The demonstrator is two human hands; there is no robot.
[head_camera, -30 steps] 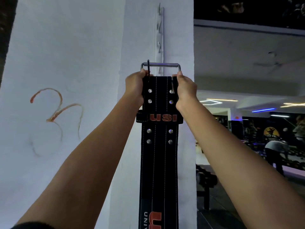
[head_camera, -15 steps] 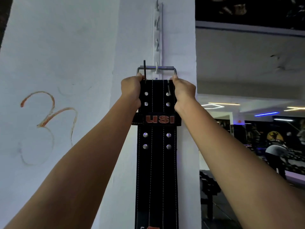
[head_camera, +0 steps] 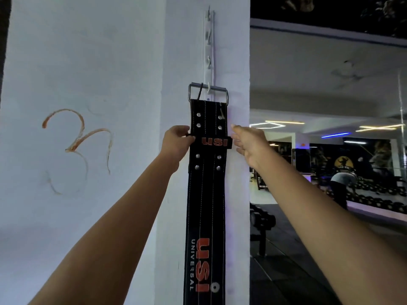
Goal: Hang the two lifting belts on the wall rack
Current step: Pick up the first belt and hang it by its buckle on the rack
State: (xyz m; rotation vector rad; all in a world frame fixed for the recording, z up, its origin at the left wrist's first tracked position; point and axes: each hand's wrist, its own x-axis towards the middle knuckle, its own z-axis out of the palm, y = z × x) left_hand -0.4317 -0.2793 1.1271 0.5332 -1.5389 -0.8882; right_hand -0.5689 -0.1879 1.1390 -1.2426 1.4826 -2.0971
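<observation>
A black lifting belt (head_camera: 207, 194) with orange USI lettering hangs flat against the white pillar. Its metal buckle (head_camera: 208, 91) sits over the lowest hook of the white wall rack (head_camera: 209, 49), a vertical strip with several hooks above it. My left hand (head_camera: 177, 142) touches the belt's left edge at the keeper loop, fingers curled on it. Just off the belt's right edge is my right hand (head_camera: 248, 144), fingers spread and holding nothing. Only this one belt is in view.
An orange mark (head_camera: 77, 139) is painted on the white wall to the left. Right of the pillar the gym floor opens out, with a dark bench (head_camera: 262, 223), a dumbbell rack (head_camera: 378, 194) and a person bending over by it.
The buckle has come to rest on the lowest hook. Both hands have slid down from the buckle to the keeper loop, and my right hand has let go and spread.
</observation>
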